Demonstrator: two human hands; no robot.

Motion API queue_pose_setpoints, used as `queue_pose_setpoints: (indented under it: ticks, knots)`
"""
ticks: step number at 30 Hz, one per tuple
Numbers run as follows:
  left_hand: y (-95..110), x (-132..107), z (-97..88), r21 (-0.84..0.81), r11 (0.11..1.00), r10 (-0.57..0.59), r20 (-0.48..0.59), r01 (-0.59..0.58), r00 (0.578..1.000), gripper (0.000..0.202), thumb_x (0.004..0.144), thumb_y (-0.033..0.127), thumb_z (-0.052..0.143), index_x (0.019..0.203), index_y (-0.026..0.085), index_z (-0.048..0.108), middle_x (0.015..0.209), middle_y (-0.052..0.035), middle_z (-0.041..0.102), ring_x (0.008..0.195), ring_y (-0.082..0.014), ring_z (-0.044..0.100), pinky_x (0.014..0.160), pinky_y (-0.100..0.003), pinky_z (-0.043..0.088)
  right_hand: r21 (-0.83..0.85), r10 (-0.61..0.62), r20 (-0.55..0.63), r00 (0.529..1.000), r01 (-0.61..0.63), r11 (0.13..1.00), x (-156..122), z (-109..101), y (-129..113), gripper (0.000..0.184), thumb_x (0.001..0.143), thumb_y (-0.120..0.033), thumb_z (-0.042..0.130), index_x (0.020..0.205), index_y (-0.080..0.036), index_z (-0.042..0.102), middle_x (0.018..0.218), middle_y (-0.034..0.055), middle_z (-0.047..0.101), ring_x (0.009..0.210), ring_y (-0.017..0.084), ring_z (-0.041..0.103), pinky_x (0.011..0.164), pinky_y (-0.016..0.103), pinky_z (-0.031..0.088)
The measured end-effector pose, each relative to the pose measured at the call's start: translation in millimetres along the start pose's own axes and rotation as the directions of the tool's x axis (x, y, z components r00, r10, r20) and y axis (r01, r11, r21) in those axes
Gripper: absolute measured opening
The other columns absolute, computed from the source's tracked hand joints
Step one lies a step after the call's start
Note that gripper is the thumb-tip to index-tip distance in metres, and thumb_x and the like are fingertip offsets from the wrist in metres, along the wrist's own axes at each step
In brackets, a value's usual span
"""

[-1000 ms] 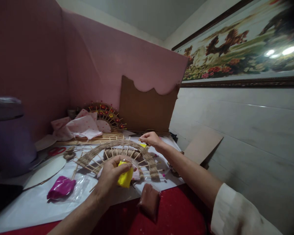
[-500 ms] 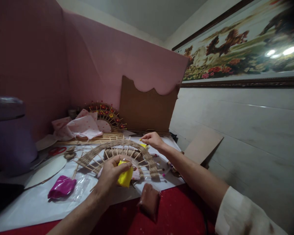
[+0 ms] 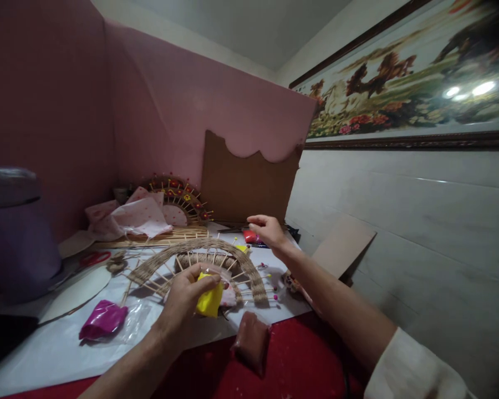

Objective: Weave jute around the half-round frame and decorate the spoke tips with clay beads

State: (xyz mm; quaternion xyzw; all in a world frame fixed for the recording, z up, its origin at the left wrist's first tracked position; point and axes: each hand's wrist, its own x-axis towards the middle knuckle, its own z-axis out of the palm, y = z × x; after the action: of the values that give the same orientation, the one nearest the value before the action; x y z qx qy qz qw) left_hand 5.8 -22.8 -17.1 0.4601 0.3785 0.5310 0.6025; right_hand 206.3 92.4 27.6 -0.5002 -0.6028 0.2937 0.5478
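Note:
My left hand (image 3: pixel 190 291) is closed on a bag of yellow clay (image 3: pixel 210 296), thumb on top, at the front of a half-ring woven fan frame (image 3: pixel 255 277). The frame is of brown cord plaited over thin wooden sticks and lies on white paper. Small balls tip some stick ends, among them a yellow ball (image 3: pixel 235 239) at the top and a magenta ball (image 3: pixel 275 297) at lower right. My right hand (image 3: pixel 268 228) is raised beyond the frame's upper right, fingers pointing left and slightly apart, with nothing visible in them. Below it shows a red packet (image 3: pixel 250 236).
A bag of magenta clay (image 3: pixel 103 320) lies at left, a brown clay bag (image 3: pixel 251 341) at the front on red cloth. Behind stand a decorated fan (image 3: pixel 183 191), spotted cloth (image 3: pixel 141 216) and a cardboard sheet (image 3: pixel 245 183). Red-handled scissors (image 3: pixel 95 258) and a purple flask (image 3: pixel 19 238) are at left.
My right hand has let go of the yellow-tipped stick end and moved up and right, uncovering the red packet. My left hand still grips the yellow clay bag in nearly the same place.

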Motion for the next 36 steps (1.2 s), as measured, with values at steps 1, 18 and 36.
queue_pose_setpoints:
  ticks: [1, 18, 36]
  knots:
    - [0.9, -0.4, 0.3, -0.007, 1.0, -0.004, -0.009, 0.004, 1.0, 0.015, 0.064, 0.028, 0.067, 0.073, 0.016, 0.063, 0.063, -0.0031, 0.066, 0.053, -0.0151, 0.058, 0.048, -0.024, 0.043, 0.044, 0.004, -0.033, 0.999, -0.003, 0.999, -0.9, -4.6, -4.6, 0.022, 0.062, -0.016, 0.06, 0.084, -0.015, 0.065, 0.079, 0.004, 0.064, 0.067, 0.013, 0.054, 0.055, 0.022, 0.04]
    - [16.0, -7.7, 5.2, -0.018, 0.999, -0.034, -0.026, 0.033, 0.999, 0.021, 0.066, 0.035, 0.068, 0.07, 0.017, 0.057, 0.061, -0.0017, 0.066, 0.05, -0.0141, 0.059, 0.047, -0.023, 0.043, 0.401, -0.097, -0.31, 0.946, 0.223, 0.889, -64.9, -16.0, -4.0, 0.017, 0.074, -0.027, 0.055, 0.09, -0.02, 0.051, 0.073, -0.0013, 0.055, 0.048, 0.007, 0.04, 0.038, 0.018, 0.025]
    - [7.9, -7.4, 8.6, -0.096, 0.994, -0.056, 0.021, 0.058, 0.998, 0.023, 0.067, 0.034, 0.069, 0.069, 0.018, 0.053, 0.058, -0.0009, 0.066, 0.047, -0.0144, 0.061, 0.045, -0.022, 0.046, 0.328, -0.195, -0.542, 0.818, 0.419, 0.847, -70.7, -19.4, 5.6, 0.017, 0.081, -0.018, 0.048, 0.097, -0.021, 0.048, 0.084, -0.0012, 0.047, 0.053, 0.006, 0.036, 0.041, 0.016, 0.028]
